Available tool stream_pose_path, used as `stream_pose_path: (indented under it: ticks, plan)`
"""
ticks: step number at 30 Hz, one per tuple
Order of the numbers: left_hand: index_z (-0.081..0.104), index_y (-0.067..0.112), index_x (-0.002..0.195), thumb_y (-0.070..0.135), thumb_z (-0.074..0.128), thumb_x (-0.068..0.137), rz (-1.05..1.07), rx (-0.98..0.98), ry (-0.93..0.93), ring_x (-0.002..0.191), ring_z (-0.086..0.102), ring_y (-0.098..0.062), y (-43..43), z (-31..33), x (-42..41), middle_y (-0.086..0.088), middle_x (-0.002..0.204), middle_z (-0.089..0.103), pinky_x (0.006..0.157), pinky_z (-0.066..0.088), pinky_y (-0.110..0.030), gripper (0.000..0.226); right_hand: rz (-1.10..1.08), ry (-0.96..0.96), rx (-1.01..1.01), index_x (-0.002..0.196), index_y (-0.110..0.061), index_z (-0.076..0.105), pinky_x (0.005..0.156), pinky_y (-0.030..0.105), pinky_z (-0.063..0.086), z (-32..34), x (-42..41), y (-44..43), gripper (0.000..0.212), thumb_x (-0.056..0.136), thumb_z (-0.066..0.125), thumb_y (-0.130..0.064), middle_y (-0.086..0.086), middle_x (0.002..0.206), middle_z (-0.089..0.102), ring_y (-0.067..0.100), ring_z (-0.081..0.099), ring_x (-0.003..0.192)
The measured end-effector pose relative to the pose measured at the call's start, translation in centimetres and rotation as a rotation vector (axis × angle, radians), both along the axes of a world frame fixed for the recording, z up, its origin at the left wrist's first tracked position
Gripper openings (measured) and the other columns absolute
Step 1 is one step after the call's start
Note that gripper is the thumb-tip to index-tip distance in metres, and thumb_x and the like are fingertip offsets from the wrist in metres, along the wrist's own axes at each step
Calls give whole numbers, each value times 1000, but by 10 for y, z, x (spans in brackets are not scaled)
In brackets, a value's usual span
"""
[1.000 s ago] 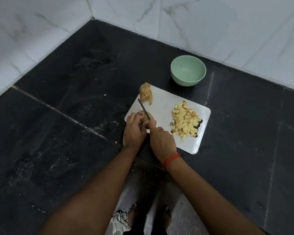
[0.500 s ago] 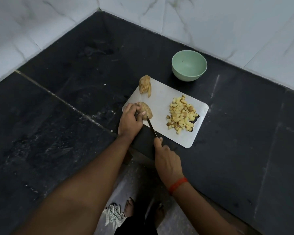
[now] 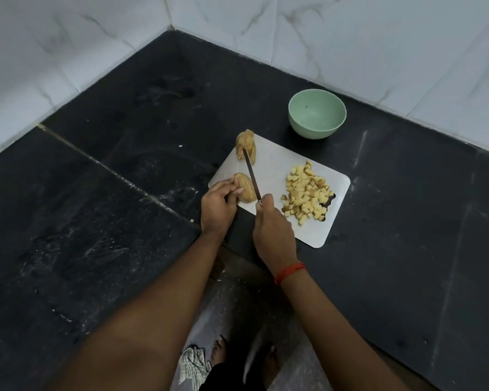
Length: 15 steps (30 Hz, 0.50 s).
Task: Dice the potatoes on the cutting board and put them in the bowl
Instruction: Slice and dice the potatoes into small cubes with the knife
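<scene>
Left hand (image 3: 216, 204) grips the potato half (image 3: 247, 189) at the cutting board's (image 3: 277, 165) left edge. Right hand (image 3: 271, 230) clasps the knife (image 3: 251, 176), now swung back against the half for another cut. The dice (image 3: 307, 191) are still unbowled.

Can't see the handle of the knife (image 3: 251, 176), tucked inside the right grip (image 3: 273, 230); just the thin blade. Can't see the near side of the potato half (image 3: 247, 189), covered by fingers of the left grip (image 3: 216, 206). Lost behind both grips: the cutting board (image 3: 280, 165) corner closest to the front edge of the desk (image 3: 407, 221). Half buried under the diced pieces (image 3: 307, 193): the board's handle hole. Hidden behind the blade tip: a strip of the far potato chunk (image 3: 243, 142). Too small to tell: a dark speck in the bowl (image 3: 316, 119) and white crumbs (image 3: 180, 146) on the desk. Cut off by the picture's bottom edge: both arms. Dim and partly covered: the feet (image 3: 218, 351).
</scene>
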<state>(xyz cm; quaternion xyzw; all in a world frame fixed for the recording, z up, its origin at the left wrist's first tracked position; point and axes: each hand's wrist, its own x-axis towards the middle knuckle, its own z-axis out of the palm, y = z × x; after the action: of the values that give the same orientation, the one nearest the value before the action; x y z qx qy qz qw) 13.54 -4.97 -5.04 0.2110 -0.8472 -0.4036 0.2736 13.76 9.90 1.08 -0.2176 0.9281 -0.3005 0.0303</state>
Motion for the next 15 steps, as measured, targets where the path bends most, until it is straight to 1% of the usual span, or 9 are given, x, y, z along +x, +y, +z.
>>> stream_pose_path:
  ticks: [2, 5, 8, 11, 13, 15]
  plan:
    - [76, 4, 112, 12, 74, 91, 3, -15, 0, 112, 67, -17, -1, 0, 0, -10, 116, 74, 101, 50, -24, 23, 23, -26, -6, 110, -19, 36, 54, 38, 38, -10, -7, -12, 11, 106, 29, -27, 9, 78, 61, 35, 58, 66]
    - [77, 5, 112, 12, 74, 91, 3, -16, -8, 110, 68, -15, -2, -1, -1, -8, 116, 74, 101, 50, -24, 23, 29, -21, 49, 125, -15, 39, 56, 36, 35, -23, -5, -19, 23, 105, 32, -22, 9, 80, 62, 35, 60, 67]
    - [77, 5, 111, 11, 75, 90, 5, -2, -14, 109, 68, -15, -1, -1, -1, -8, 115, 74, 101, 52, -28, 22, 41, -4, 101, 134, -13, 38, 56, 35, 36, -24, -5, -18, 31, 103, 32, -18, 11, 84, 64, 36, 62, 69]
    - [78, 5, 108, 10, 74, 90, 1, 7, -21, 109, 68, -16, -3, -1, -2, -7, 113, 75, 100, 53, -32, 19, 73, 18, 223, 144, -15, 31, 59, 36, 37, -17, -8, -18, 42, 102, 31, -13, 13, 91, 65, 36, 65, 76]
    - [78, 5, 108, 8, 73, 90, 1, 1, -24, 108, 68, -17, -3, -2, -1, -8, 112, 75, 98, 54, -34, 18, 94, 33, 274, 146, -18, 27, 59, 36, 37, -11, -5, -20, 46, 101, 32, -11, 14, 92, 64, 37, 66, 78]
    - [78, 4, 108, 7, 72, 91, -1, -1, -27, 106, 68, -17, -3, -2, -1, -8, 110, 75, 97, 54, -34, 18, 101, 85, 257, 140, -18, 30, 54, 34, 35, -8, -5, -22, 42, 99, 37, -9, 15, 85, 65, 37, 67, 70]
